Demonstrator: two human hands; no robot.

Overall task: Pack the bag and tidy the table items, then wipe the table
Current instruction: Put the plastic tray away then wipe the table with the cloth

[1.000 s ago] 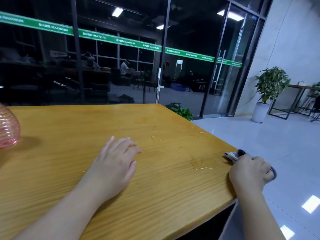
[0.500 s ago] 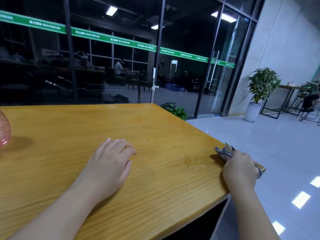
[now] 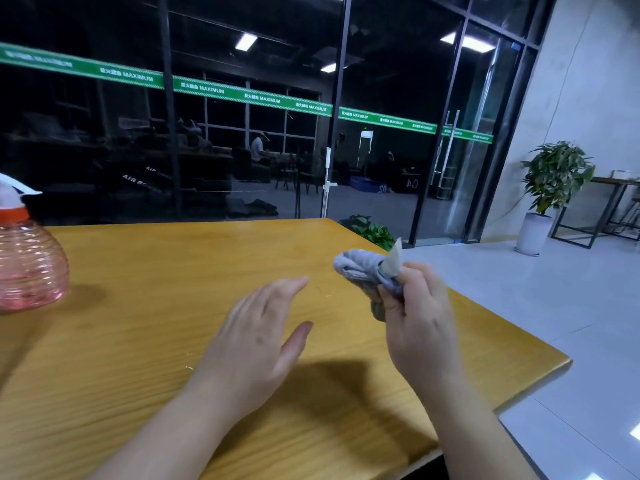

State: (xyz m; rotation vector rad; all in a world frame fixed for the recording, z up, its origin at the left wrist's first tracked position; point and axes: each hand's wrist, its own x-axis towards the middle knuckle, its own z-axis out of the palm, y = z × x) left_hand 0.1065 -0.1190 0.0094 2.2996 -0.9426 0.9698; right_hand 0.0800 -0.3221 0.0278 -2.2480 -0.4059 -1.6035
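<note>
**Grey cloth lifted off the table in the right hand**

Both hands are raised over the yellow wooden table [image 3: 145, 341]. Going from the left, the left hand [image 3: 256, 337] comes in from the lower left with its back turned up, its fingers straight and together and pointing toward the far right, the thumb spread apart below them. It holds nothing, and whether its palm touches the tabletop cannot be told from this view; a dark shadow lies on the wood just right of and below the wrist.

Just to the right of it, the right hand [image 3: 420, 320] is upright, fingers curled round a bunched grey cloth [image 3: 363, 268]. The cloth sticks out above and to the left of the fist, clear of the table surface, and a pale, pointed corner of something stands up from the folds next to the fingers; what that piece is cannot be made out.

At the far left edge of the view a pink ribbed spray bottle [image 3: 27, 268] with an orange collar and a white trigger head stands on the table, well apart from both hands. A few small pale specks show on the wood near the left hand.

Behind the table runs a dark glass wall [image 3: 242, 150] crossed by a green stripe. To the right, on the pale tiled floor, a potted plant [image 3: 550, 188] in a white pot stands beside a metal-framed side table [image 3: 620, 209].
</note>
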